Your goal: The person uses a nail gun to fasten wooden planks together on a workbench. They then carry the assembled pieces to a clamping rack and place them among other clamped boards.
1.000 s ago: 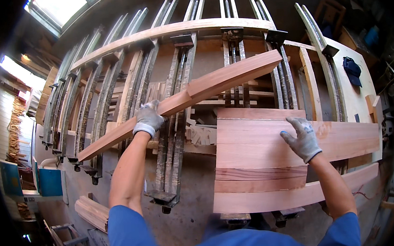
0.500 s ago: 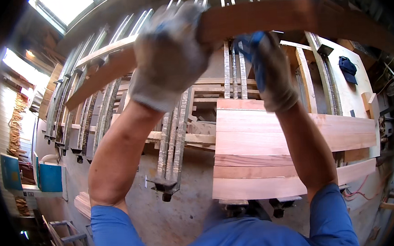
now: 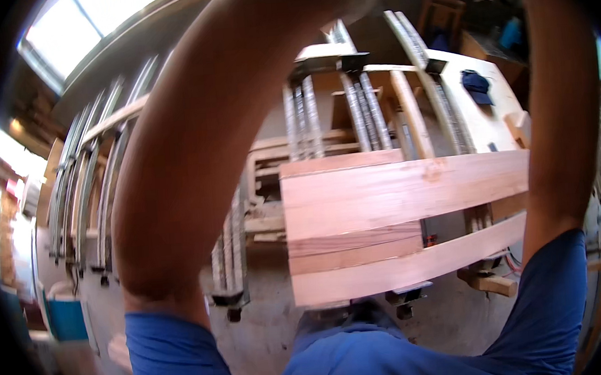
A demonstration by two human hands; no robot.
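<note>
Pinkish boards [image 3: 357, 197] lie below raised forearms [image 3: 199, 139]; hands out of view, opening and grip untellable; likely an overhead step, next needing clearance above the boards.

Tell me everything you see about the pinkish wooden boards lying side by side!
The pinkish wooden boards lie flat, mostly edge to edge, across metal clamp bars. Their grain shows, and one strip is darker and streaky. Two longer pieces stick out to the right, with a gap between them. No hand is seen touching them.
</note>
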